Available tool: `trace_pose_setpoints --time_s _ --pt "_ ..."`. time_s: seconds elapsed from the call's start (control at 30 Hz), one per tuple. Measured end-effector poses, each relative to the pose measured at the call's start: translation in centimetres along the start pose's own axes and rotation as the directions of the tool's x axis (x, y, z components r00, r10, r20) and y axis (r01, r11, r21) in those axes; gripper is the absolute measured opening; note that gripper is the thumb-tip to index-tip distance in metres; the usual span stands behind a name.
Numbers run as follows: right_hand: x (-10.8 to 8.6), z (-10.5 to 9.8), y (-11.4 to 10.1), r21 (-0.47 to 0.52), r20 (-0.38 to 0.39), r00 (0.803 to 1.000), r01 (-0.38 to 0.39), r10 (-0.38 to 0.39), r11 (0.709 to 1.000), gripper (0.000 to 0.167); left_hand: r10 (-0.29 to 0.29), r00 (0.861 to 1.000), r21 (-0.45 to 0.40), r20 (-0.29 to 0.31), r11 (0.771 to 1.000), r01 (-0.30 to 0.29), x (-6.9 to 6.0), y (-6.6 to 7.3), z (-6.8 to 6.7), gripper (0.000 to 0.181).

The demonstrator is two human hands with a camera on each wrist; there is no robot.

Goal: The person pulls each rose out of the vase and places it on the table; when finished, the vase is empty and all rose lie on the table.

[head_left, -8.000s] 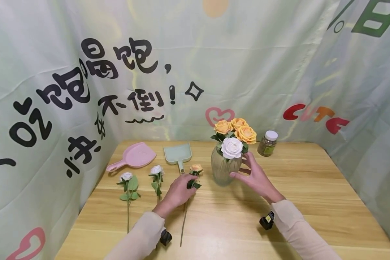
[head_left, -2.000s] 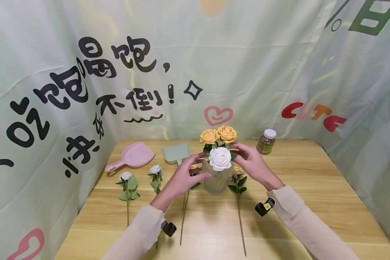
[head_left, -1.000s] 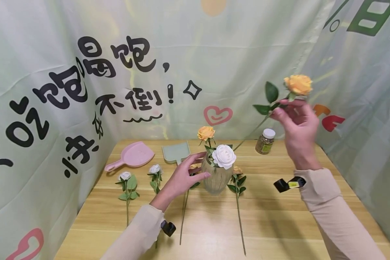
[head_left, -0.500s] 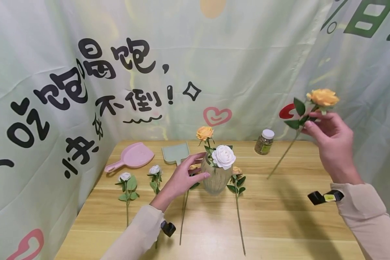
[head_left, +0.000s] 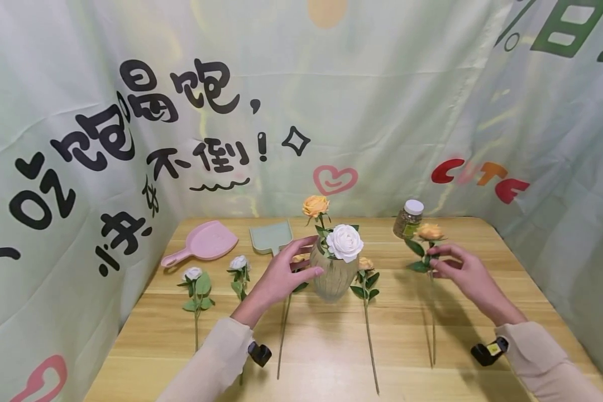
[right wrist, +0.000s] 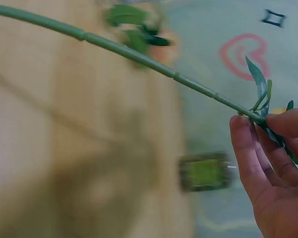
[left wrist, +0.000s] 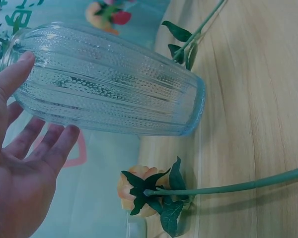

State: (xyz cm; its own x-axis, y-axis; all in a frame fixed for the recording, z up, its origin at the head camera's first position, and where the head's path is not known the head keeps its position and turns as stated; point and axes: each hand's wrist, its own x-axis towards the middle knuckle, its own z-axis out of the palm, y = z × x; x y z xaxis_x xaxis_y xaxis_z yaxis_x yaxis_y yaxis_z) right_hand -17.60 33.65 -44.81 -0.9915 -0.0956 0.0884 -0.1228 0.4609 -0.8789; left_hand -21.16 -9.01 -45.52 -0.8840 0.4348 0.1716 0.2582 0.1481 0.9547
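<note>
Pale printed cloth backdrop (head_left: 392,111) behind and at the sides. Wooden worktop (head_left: 326,340) below. Ribbed glass vase (head_left: 334,280) near worktop's middle, mouth up. Pink scoop (head_left: 213,241) back left, grey-green scoop (head_left: 271,237) just beside it. Hands: left hand (head_left: 281,273) grasping the vase near its rim, thumb on near side, fingers towards far side; right hand (head_left: 464,271), well apart from it, pinching a held orange rose (head_left: 429,231) by the stem, bloom up; cannot tell whether stem's end touches the worktop. In the vase: one orange bloom (head_left: 315,206), one white bloom (head_left: 345,243). Lying flat: two white roses (head_left: 192,273) at left, two orange roses (left wrist: 149,193) flanking the vase. White-lidded jar (head_left: 404,224) near the back, beyond the held orange rose.
</note>
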Motion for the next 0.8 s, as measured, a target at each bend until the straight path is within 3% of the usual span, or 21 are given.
trace_pose_setpoints --time_s 0.1,0.4,0.8 --pt "-0.1 1.6 1.4 -0.036 0.032 0.999 -0.035 0.036 0.999 0.035 0.007 1.0 0.011 0.005 1.0 -0.007 0.1 -0.1 0.0 0.067" --pt "0.2 5.6 3.2 -0.112 0.033 0.994 -0.102 0.106 0.988 0.03 0.011 1.0 0.012 0.003 1.0 -0.011 0.0 0.0 0.0 0.067" --pt "0.2 7.4 3.9 -0.184 -0.024 0.989 -0.145 0.143 0.972 0.025 0.0 1.0 0.004 0.007 1.0 0.0 -0.1 0.0 -0.1 0.067"
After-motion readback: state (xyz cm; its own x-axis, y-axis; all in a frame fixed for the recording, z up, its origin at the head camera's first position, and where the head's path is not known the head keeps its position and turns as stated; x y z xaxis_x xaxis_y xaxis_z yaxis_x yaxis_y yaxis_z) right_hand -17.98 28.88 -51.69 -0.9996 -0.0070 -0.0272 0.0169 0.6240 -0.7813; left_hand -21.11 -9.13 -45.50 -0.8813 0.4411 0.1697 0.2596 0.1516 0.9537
